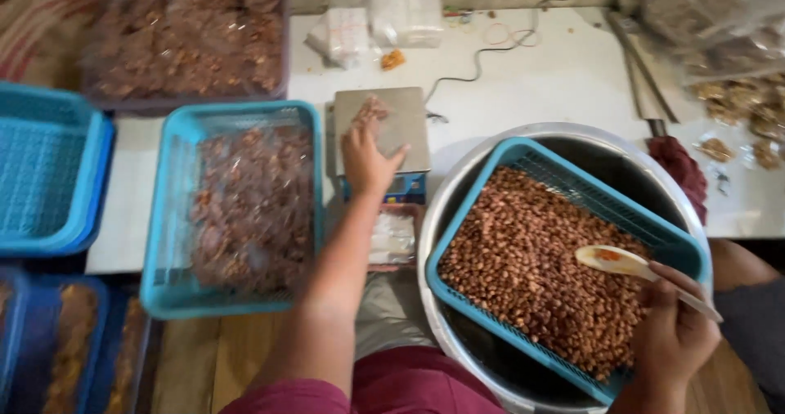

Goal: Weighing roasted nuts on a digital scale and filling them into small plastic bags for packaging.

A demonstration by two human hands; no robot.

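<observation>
Two hands work apart: your left hand (368, 156) pinches a small clear bag of nuts (370, 110) on the scale (384, 128). Your right hand (670, 332) closes around a pale scoop (613, 260), whose bowl lies on the peanuts (523, 259) in the blue basket (564, 165).

Blue baskets (233, 210): five; scale (382, 128): one; spoon (630, 267): one.

Shiny metal basin (458, 185), blue plastic basket (523, 148), matt wooden spoon (621, 263)
</observation>
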